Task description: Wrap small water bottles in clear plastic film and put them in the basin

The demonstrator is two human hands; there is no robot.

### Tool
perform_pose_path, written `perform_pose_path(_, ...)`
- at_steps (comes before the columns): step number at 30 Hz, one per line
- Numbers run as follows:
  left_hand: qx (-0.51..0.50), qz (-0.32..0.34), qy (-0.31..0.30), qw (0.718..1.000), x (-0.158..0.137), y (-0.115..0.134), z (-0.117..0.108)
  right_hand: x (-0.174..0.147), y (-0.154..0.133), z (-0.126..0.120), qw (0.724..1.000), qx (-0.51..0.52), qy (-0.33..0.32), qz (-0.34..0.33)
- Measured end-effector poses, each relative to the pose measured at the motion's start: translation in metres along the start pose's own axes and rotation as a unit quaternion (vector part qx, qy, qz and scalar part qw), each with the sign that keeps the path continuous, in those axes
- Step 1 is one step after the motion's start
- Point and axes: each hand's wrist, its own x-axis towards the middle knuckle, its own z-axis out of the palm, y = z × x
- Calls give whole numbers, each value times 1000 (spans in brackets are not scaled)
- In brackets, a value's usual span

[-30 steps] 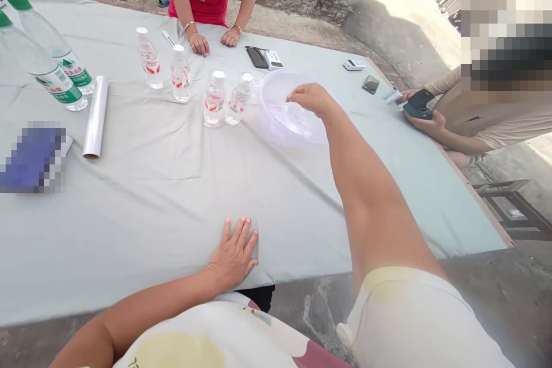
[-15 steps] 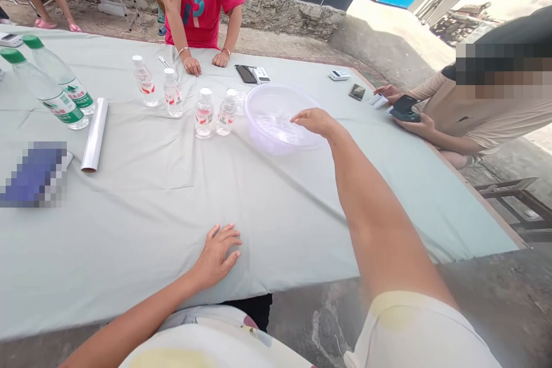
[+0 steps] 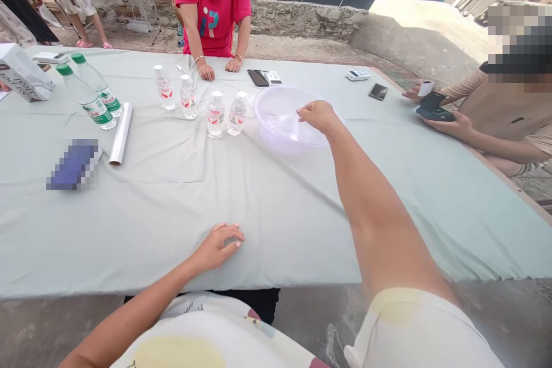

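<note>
My right hand reaches over the pale purple plastic basin, thumb and fingers pinched together. Just below the fingertips, inside the basin, a clear, shiny material catches the light; whether the fingers grip it, I cannot make out. My left hand rests on the cloth near the table's front edge, fingers spread loosely and holding nothing. To the left of the basin stand two small water bottles, one nearer and one against the basin side. Two more small bottles stand farther left.
A pale cloth covers the table. On the left are green-capped bottles, a roll of clear film, a blurred blue item and a box. Phones lie farther back. One person stands opposite; another sits right.
My right hand's fingers have closed from a looser reach into a pinch over the basin. The clear material below them has shifted. The view has swung slightly left; my left hand stays on the cloth.
</note>
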Motion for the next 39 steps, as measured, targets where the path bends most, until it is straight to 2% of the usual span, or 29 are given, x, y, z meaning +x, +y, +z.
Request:
perform_pose_path(1,-42,-24,7,999,5,4,-4,-15,-9,-7,996,87,10,-18)
perform_pose_path(3,-171,-63,11,983,21,13,-12,-58,-31,-15,966,254,-8,-45)
perform_pose_path(5,-344,-81,-10,936,38,22,-20,-114,-51,-10,933,355,-16,-54)
perform_pose_path(8,-542,-74,-56,835,58,33,-30,-200,-64,29,864,494,-84,-50)
perform_pose_path(10,-605,-32,-49,794,63,36,-38,-245,-56,70,815,564,-132,0)
perform_pose_path(11,-616,-12,-39,786,63,36,-41,-262,-50,92,796,588,-142,36)
perform_pose_path(12,-612,-3,-25,790,61,34,-45,-277,-42,112,779,606,-141,70)
perform_pose_path(13,-591,-4,-4,807,58,30,-49,-288,-35,129,767,619,-135,102)
perform_pose_path(15,-512,-37,57,856,50,22,-55,-304,-24,154,753,629,-121,150)
perform_pose_path(17,-435,-81,123,889,41,13,-61,-310,-16,164,753,625,-109,174)
perform_pose_path(18,-417,-97,154,890,36,9,-64,-310,-14,165,756,621,-103,180)
perform_pose_path(20,-428,-120,217,869,26,4,-71,-309,-10,162,765,610,-91,187)
perform_pose_path(23,-476,-152,298,814,7,0,-81,-304,-6,156,785,578,-90,205)
perform_pose_path(25,-502,-170,313,788,-9,-2,-90,-303,-4,156,801,549,-97,220)
perform_pose_path(28,-525,-173,332,764,-37,-7,-106,-302,1,157,814,518,-104,240)
perform_pose_path(32,-518,-145,381,752,-68,-12,-125,-296,0,159,825,500,-70,253)
perform_pose_path(35,-525,-147,355,759,-74,-10,-126,-285,-21,166,841,480,-56,245)
perform_pose_path(37,-543,-165,337,752,-71,-9,-119,-275,-43,175,846,465,-91,245)
perform_pose_path(39,-568,-182,323,735,-66,-9,-110,-267,-65,185,839,459,-151,251)
